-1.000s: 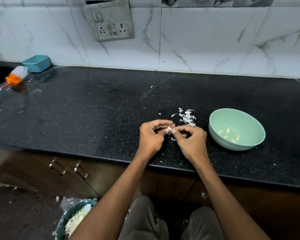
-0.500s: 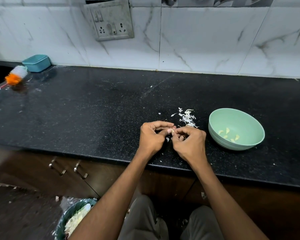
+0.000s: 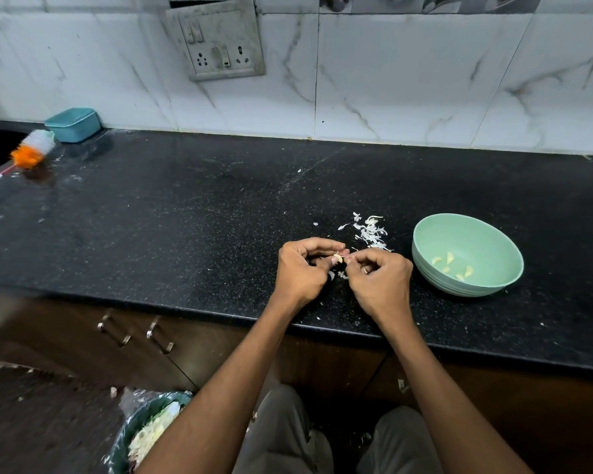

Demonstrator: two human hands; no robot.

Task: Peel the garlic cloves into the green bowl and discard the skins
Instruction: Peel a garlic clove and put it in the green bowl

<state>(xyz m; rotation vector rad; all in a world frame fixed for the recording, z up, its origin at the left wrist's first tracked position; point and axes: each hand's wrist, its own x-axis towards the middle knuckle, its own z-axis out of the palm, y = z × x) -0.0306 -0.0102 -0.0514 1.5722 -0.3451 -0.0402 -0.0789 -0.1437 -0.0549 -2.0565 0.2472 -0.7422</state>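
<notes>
— Which step?
— Peeling: my left hand and right hand pinch one clove with closed fingers, near the bench's front edge.
— Next?
— Strip it, drop it in the bowl.

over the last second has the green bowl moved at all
No. The green bowl sits at the same spot right of the skin pile, same gap from the counter's front edge.

This is looking like a home kitchen — a black speckled countertop is running under white marble-look wall tiles, with a switch-and-socket plate at upper centre and wooden cabinet doors below.
</notes>
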